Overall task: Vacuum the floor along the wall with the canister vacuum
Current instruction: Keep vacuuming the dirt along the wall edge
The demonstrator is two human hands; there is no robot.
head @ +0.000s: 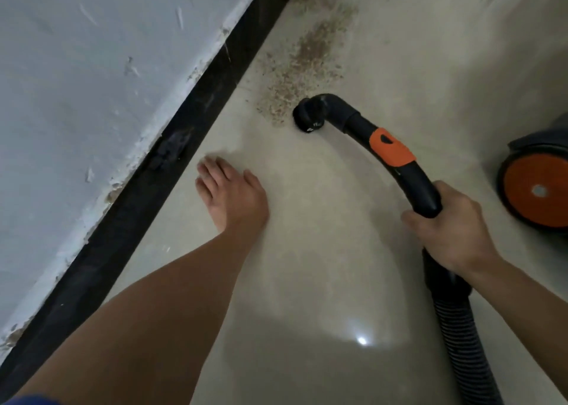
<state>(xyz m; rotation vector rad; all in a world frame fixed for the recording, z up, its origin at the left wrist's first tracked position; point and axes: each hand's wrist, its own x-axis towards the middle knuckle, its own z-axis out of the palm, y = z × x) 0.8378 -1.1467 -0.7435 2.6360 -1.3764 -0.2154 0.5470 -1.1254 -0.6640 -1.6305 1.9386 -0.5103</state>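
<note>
Now right hand (448, 232) grips the wand (390, 149), left hand (233, 195) flat on floor (307, 281); nozzle (307, 117) meets grit (307, 54), so next push toward twelve o'clock.

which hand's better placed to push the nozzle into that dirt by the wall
Right: the right hand grips the vacuum handle, its nozzle at the edge of the dirt. No left hand in view.
</note>
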